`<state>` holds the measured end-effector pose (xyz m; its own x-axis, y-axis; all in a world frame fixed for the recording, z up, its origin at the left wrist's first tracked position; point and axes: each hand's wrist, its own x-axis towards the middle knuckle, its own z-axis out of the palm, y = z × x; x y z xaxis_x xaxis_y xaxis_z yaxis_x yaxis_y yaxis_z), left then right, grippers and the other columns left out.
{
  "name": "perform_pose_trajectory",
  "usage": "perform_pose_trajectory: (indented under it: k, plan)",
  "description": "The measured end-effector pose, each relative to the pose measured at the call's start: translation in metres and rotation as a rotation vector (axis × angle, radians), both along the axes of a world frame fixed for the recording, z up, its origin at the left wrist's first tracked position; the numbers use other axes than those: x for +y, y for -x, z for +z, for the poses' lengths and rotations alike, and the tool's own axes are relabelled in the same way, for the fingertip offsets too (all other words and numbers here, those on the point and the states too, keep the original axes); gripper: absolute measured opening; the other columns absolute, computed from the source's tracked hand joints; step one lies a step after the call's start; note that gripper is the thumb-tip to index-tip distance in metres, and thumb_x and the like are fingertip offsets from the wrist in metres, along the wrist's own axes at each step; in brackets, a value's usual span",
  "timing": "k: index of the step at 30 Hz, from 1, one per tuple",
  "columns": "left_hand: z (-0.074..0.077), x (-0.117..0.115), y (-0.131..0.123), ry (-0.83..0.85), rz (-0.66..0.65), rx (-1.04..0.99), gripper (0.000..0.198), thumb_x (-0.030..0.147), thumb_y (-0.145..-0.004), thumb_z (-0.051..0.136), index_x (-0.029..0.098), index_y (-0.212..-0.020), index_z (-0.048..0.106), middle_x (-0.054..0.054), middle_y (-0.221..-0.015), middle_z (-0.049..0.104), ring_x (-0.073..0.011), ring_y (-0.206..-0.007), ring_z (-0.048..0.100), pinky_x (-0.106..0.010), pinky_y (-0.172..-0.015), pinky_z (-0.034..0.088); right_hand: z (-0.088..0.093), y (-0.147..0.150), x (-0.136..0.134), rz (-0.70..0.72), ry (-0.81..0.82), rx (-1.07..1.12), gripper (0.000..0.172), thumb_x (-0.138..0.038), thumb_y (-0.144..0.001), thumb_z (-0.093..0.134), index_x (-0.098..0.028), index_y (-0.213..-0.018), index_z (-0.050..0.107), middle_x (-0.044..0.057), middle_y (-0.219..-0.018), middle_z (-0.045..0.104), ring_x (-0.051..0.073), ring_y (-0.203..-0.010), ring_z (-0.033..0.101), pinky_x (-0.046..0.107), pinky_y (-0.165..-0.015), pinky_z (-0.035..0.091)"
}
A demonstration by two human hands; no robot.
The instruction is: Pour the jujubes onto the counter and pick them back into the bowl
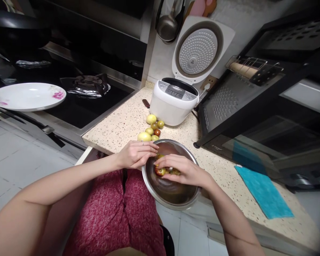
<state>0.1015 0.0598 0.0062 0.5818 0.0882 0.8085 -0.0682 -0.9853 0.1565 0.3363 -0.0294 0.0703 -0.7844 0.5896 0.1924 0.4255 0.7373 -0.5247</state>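
Observation:
A round stainless steel bowl (169,193) stands at the counter's front edge, partly jutting over it. My left hand (137,153) is at the bowl's left rim, with its fingers bent together over the edge; a ring is on one finger. Inside the bowl, my right hand (180,170) curls around small red-brown and green fruits (159,171) that look like jujubes. The palm hides part of them. Just behind the bowl lies a loose cluster of similar fruits (149,131), some yellow-green and some brown.
A white rice cooker (168,106) with its lid raised stands behind the fruits. To the right are a black oven (245,138) and a turquoise cloth (264,192). On the left, a floral oval plate (29,96) rests by the gas burner (89,83), with a dark wok (13,30) beyond.

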Motion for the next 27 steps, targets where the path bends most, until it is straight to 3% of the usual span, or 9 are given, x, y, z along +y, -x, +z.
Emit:
perform_pose_trajectory:
  k: [11, 15, 21, 27]
  plan:
    - [-0.002, 0.001, 0.001, 0.004, 0.006, 0.016, 0.031, 0.013, -0.097, 0.04, 0.013, -0.108, 0.069, -0.007, -0.103, 0.079, -0.0202, -0.111, 0.073, -0.037, -0.089, 0.066, -0.001, -0.001, 0.002, 0.021, -0.02, 0.016, 0.015, -0.024, -0.099, 0.06, -0.02, -0.11, 0.069, 0.009, -0.121, 0.07, 0.019, -0.111, 0.067, 0.038, -0.098, 0.056]
    - [0.0, 0.001, 0.001, -0.022, 0.005, 0.008, 0.031, 0.011, -0.096, 0.041, 0.012, -0.106, 0.07, -0.007, -0.101, 0.08, -0.0206, -0.11, 0.074, -0.038, -0.089, 0.067, 0.003, -0.011, 0.01, -0.097, -0.084, 0.173, 0.015, -0.022, -0.096, 0.065, -0.02, -0.109, 0.071, 0.008, -0.12, 0.072, 0.021, -0.113, 0.067, 0.04, -0.1, 0.056]
    - [0.001, 0.0, 0.001, -0.009, 0.009, 0.011, 0.03, 0.011, -0.096, 0.041, 0.012, -0.105, 0.071, -0.007, -0.101, 0.08, -0.0206, -0.109, 0.074, -0.037, -0.087, 0.067, -0.001, -0.045, 0.058, -0.47, -0.31, 0.264, 0.02, -0.02, -0.1, 0.054, -0.021, -0.106, 0.073, 0.009, -0.114, 0.074, 0.024, -0.108, 0.07, 0.044, -0.098, 0.056]
    - [0.005, -0.002, 0.001, -0.033, 0.01, -0.012, 0.029, 0.011, -0.096, 0.042, 0.011, -0.103, 0.071, -0.008, -0.1, 0.08, -0.0206, -0.108, 0.075, -0.037, -0.088, 0.067, -0.029, -0.062, 0.109, -0.391, -0.391, 0.005, 0.038, -0.017, -0.103, 0.04, -0.02, -0.135, 0.06, 0.015, -0.137, 0.062, 0.026, -0.129, 0.058, 0.048, -0.109, 0.048]
